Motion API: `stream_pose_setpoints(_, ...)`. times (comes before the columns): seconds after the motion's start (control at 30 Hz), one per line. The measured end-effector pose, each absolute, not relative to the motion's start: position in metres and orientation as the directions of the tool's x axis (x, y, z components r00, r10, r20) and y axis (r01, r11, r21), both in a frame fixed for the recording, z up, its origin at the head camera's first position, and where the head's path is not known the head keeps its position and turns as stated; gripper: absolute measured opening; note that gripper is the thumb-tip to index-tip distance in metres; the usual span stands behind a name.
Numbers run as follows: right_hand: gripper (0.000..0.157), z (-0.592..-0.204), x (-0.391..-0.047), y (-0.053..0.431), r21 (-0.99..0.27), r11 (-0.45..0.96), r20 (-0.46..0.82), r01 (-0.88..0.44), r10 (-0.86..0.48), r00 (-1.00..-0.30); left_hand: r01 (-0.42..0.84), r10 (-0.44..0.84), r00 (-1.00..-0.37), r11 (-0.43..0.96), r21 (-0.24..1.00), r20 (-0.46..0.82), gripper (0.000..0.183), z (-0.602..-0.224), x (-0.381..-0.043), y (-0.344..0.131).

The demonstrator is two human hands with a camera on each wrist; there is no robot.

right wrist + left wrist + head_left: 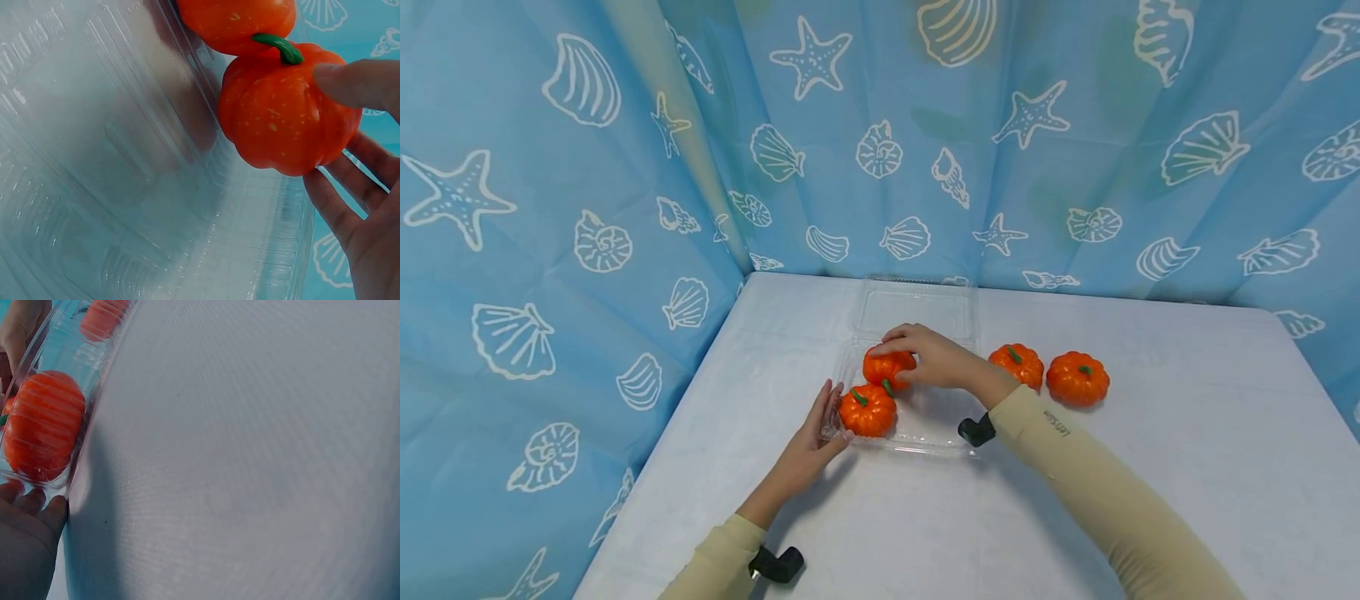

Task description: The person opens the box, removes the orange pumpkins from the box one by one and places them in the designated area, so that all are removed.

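A clear plastic clamshell box [925, 446] lies with its lid [917, 310] laid back on the white table. My left hand [808, 446] holds the box's near left corner, thumb at the front rim and fingers along the side. One small orange pumpkin [868, 411] with a green stem sits in that corner, its ribbed side [45, 425] seen through the plastic in the left wrist view. Behind it, my right hand [928, 357] grips a second pumpkin [287, 112] between thumb and fingers, at the box's back left. The two pumpkins touch or nearly touch.
Right of the box, two more orange pumpkins stand on the table: a nearer one [1017, 360] partly behind the right wrist, and another [1078, 379] beside it. A blue shell-patterned curtain [880, 200] hangs along the table's back and left edges.
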State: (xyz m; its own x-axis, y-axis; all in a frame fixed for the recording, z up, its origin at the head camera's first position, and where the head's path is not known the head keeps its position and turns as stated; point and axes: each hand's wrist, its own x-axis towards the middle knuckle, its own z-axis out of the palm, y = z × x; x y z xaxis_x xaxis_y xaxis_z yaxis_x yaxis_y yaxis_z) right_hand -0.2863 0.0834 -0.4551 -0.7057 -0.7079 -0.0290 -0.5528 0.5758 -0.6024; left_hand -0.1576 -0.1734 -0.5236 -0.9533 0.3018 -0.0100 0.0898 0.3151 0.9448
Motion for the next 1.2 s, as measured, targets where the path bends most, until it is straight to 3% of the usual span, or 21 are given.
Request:
stream_pose_setpoints(0.37,0.046,-0.457,-0.283,0.088,-0.573,0.592,-0.021,-0.566,-0.701,-0.713,0.097,0.302,-0.953,0.308,0.946,0.000,0.088,-0.524,-0.157,-0.172)
stream_pose_setpoints(0.9,0.038,-0.452,-0.261,0.129,-0.650,0.638,-0.096,-0.412,-0.607,-0.789,0.088,0.255,-0.967,0.394,0.915,-0.016,0.089,-0.522,-0.155,-0.171)
stream_pose_setpoints(1.2,0.037,-0.451,-0.250,0.145,-0.630,0.648,-0.099,-0.427,-0.612,-0.784,0.089,0.263,-0.964,0.405,0.910,-0.023,0.089,-0.521,-0.154,-0.170)
